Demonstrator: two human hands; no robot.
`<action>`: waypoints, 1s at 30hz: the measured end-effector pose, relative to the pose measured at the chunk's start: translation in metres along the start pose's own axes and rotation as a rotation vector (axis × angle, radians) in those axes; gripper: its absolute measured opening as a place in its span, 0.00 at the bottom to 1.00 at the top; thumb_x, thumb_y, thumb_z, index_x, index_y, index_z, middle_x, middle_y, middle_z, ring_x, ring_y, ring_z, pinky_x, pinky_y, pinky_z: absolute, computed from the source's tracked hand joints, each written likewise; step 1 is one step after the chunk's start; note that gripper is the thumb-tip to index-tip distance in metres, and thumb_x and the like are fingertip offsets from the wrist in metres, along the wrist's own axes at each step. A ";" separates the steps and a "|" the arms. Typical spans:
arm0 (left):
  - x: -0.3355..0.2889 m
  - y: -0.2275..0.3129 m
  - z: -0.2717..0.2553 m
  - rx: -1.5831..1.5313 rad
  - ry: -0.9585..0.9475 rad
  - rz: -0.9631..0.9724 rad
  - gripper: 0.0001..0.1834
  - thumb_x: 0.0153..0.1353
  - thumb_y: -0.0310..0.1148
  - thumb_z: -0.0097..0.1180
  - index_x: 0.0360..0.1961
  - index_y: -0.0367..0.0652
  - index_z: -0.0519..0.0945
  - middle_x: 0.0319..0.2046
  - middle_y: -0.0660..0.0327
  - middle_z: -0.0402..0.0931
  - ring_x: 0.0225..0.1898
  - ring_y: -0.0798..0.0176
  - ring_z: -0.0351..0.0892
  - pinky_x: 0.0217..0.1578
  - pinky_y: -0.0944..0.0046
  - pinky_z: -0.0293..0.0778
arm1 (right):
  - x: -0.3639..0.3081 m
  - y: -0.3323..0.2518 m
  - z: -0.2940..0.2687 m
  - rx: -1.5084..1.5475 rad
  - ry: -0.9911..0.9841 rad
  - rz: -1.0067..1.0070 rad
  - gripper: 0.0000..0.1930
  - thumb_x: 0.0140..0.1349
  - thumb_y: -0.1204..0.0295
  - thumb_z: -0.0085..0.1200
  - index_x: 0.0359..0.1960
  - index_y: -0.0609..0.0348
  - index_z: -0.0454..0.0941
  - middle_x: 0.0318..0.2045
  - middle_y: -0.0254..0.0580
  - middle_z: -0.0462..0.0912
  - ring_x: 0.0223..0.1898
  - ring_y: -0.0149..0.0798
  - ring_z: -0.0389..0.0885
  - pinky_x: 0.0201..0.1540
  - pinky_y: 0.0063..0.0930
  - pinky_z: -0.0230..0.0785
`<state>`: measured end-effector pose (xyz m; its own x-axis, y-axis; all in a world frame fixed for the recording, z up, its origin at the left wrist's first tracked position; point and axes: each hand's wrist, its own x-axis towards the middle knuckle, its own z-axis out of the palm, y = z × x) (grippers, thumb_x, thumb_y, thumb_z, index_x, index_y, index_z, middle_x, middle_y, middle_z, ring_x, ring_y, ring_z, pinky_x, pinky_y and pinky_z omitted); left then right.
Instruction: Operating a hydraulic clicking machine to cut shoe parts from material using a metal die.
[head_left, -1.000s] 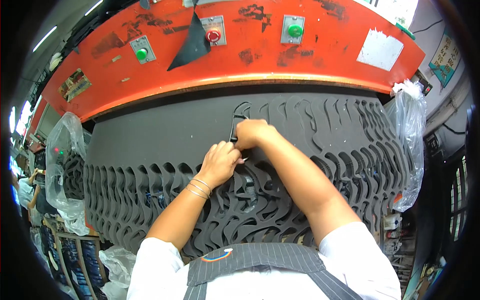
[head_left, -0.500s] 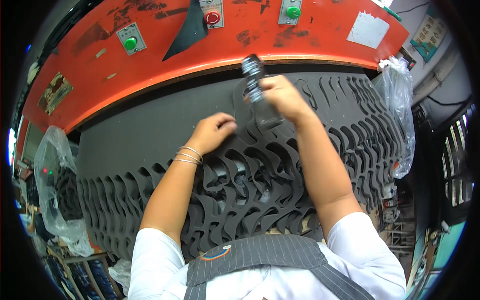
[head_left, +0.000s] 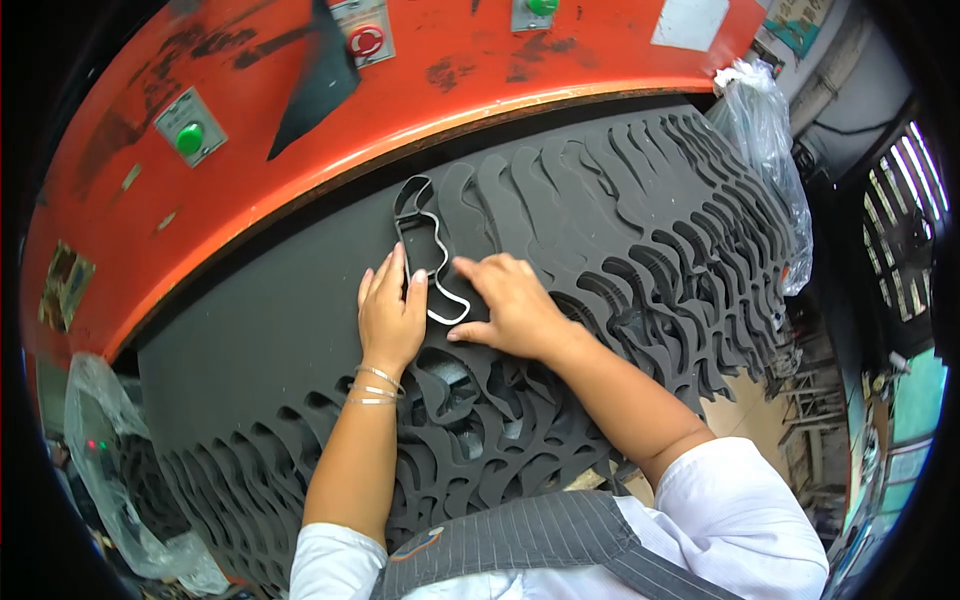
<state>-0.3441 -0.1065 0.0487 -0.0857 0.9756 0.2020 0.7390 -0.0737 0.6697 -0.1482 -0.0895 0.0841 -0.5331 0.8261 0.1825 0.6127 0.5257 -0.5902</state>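
A metal-edged cutting die with a wavy outline lies on the dark grey foam sheet. My left hand lies against the lower left side of the die, its fingers stretched out and its thumb at the near part of the rim. To the right of the die is my right hand, thumb and fingers spread, fingertips close to the edge; whether they touch it I cannot tell. Long wavy shapes are cut into the sheet right of the die, and cut-out openings run along its near side.
Behind the sheet stands an orange machine beam with green buttons and a red button. Clear plastic bags hang at the right and the left. Shelving stands at the lower right.
The cutting die, held up blurred in my right hand before, now lies on the sheet. My right hand has moved down and let go; my left hand has come against the die. The view has shifted.
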 end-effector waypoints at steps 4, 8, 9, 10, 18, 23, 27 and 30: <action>0.012 0.005 0.007 -0.024 -0.057 -0.013 0.28 0.65 0.40 0.51 0.61 0.33 0.69 0.56 0.45 0.74 0.59 0.51 0.72 0.66 0.52 0.54 | 0.009 0.020 0.001 0.030 -0.030 -0.108 0.31 0.44 0.57 0.69 0.51 0.55 0.77 0.47 0.33 0.81 0.52 0.40 0.73 0.55 0.38 0.62; 0.019 0.011 0.010 -0.007 -0.127 -0.025 0.30 0.63 0.40 0.52 0.63 0.31 0.67 0.56 0.44 0.73 0.61 0.52 0.71 0.67 0.51 0.51 | 0.016 0.043 -0.001 0.075 -0.046 -0.168 0.30 0.44 0.59 0.69 0.50 0.55 0.78 0.45 0.35 0.82 0.51 0.40 0.74 0.53 0.36 0.62; 0.023 0.011 0.009 -0.016 -0.153 -0.030 0.32 0.63 0.41 0.53 0.63 0.30 0.65 0.57 0.43 0.72 0.61 0.51 0.70 0.67 0.50 0.49 | 0.019 0.045 -0.003 0.086 -0.068 -0.179 0.29 0.44 0.59 0.69 0.50 0.56 0.78 0.44 0.36 0.83 0.51 0.40 0.74 0.52 0.35 0.61; 0.027 0.011 0.009 -0.012 -0.157 -0.034 0.32 0.63 0.41 0.53 0.63 0.30 0.65 0.57 0.43 0.72 0.61 0.51 0.70 0.67 0.50 0.49 | 0.023 0.047 -0.004 0.093 -0.070 -0.177 0.29 0.44 0.59 0.69 0.50 0.56 0.78 0.44 0.36 0.83 0.51 0.40 0.74 0.52 0.35 0.61; 0.024 0.003 -0.005 0.024 -0.197 0.056 0.38 0.63 0.50 0.53 0.65 0.30 0.63 0.59 0.44 0.70 0.64 0.50 0.66 0.67 0.48 0.47 | 0.030 0.040 -0.002 0.157 -0.132 -0.215 0.29 0.43 0.63 0.69 0.50 0.59 0.78 0.43 0.39 0.83 0.50 0.42 0.74 0.51 0.36 0.61; 0.016 0.013 -0.018 0.075 -0.196 0.055 0.36 0.64 0.45 0.53 0.67 0.34 0.61 0.61 0.43 0.67 0.65 0.51 0.65 0.68 0.49 0.46 | 0.022 0.019 -0.008 0.102 -0.114 -0.186 0.29 0.43 0.64 0.69 0.50 0.58 0.79 0.44 0.41 0.82 0.49 0.42 0.74 0.50 0.36 0.62; -0.002 0.014 -0.046 0.014 -0.173 -0.002 0.32 0.64 0.47 0.53 0.63 0.36 0.67 0.57 0.43 0.71 0.63 0.49 0.68 0.66 0.49 0.53 | 0.019 -0.011 -0.022 0.131 -0.088 -0.161 0.34 0.41 0.59 0.72 0.52 0.57 0.77 0.47 0.46 0.81 0.51 0.45 0.74 0.52 0.39 0.64; -0.006 0.018 -0.099 -0.307 -0.003 -0.171 0.14 0.61 0.38 0.61 0.39 0.37 0.84 0.37 0.50 0.83 0.40 0.57 0.83 0.43 0.63 0.76 | 0.031 -0.019 -0.068 0.230 0.279 -0.064 0.38 0.42 0.56 0.73 0.56 0.58 0.75 0.55 0.46 0.77 0.56 0.46 0.73 0.60 0.38 0.63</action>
<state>-0.3965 -0.1337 0.1307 -0.1883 0.9799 0.0664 0.4784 0.0325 0.8776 -0.1373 -0.0600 0.1543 -0.3670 0.8335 0.4131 0.4189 0.5445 -0.7266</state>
